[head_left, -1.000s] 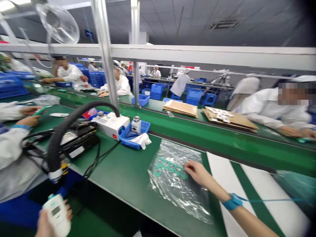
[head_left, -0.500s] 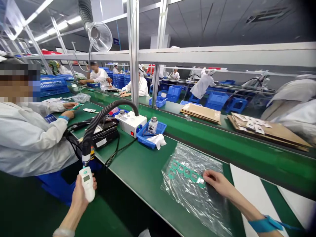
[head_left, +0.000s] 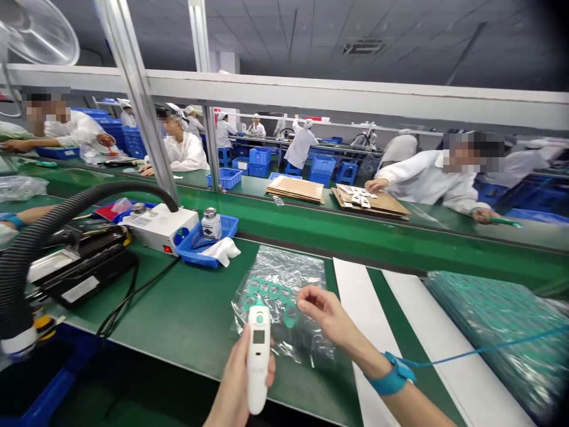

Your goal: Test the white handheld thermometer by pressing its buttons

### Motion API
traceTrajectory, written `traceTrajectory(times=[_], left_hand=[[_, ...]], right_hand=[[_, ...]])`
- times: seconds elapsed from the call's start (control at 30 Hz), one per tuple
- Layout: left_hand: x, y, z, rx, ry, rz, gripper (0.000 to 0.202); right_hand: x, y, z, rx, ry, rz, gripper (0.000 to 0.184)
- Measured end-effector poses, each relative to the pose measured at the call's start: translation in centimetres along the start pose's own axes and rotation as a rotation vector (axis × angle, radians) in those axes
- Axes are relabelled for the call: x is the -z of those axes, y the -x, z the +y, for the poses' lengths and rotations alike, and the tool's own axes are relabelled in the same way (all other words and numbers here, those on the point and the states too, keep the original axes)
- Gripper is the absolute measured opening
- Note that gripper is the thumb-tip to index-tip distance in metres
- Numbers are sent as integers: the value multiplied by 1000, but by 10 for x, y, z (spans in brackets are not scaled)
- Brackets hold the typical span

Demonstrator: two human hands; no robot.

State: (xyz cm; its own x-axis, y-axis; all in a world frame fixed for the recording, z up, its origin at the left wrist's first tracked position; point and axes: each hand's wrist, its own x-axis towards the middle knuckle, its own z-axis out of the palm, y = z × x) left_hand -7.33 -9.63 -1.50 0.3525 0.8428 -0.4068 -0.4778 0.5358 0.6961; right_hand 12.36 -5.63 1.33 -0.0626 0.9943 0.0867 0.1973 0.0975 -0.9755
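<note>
White handheld device (head_left: 258,367) held up, green ring (head_left: 290,315) at the other hand

Nearest, the left hand (head_left: 235,370) has its fingers wrapped around the device, which stands upright, its small screen facing the wearer, in front of the tabletop (head_left: 195,308). Just beyond, the right hand (head_left: 331,317), wearing a blue wrist strap (head_left: 386,376), has thumb and forefinger close together at the ring's edge; whether they grip it, I cannot tell. The other rings (head_left: 265,289) lie in a group on the clear plastic sheet (head_left: 306,267).

The step in hand looks like picking out one ring with the device held ready. The next move seems to call for a sure pinch on the ring and a steady device.

Farther off sit a blue tray (head_left: 191,256) with a bottle (head_left: 211,225), then cardboard (head_left: 296,188) across the green channel (head_left: 275,222).
</note>
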Motion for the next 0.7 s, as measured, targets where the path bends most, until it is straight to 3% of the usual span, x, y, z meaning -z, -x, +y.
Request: traceTrajectory(times=[0.1,0.23,0.53,0.7], left_hand=[[-20,-14,-18,34,-28,-39,46],[-32,-20,-31,39,-86,-70,47],[-44,-16,-39,69,-200,-35,51],[-43,-10,-42,150,-237,-31,53]], right_hand=[[-5,20,-13,31,-15,-35,19],[-5,35,-12,47,38,-45,16],[0,51,-9,79,158,-10,17],[0,64,2,-22,-15,126,17]])
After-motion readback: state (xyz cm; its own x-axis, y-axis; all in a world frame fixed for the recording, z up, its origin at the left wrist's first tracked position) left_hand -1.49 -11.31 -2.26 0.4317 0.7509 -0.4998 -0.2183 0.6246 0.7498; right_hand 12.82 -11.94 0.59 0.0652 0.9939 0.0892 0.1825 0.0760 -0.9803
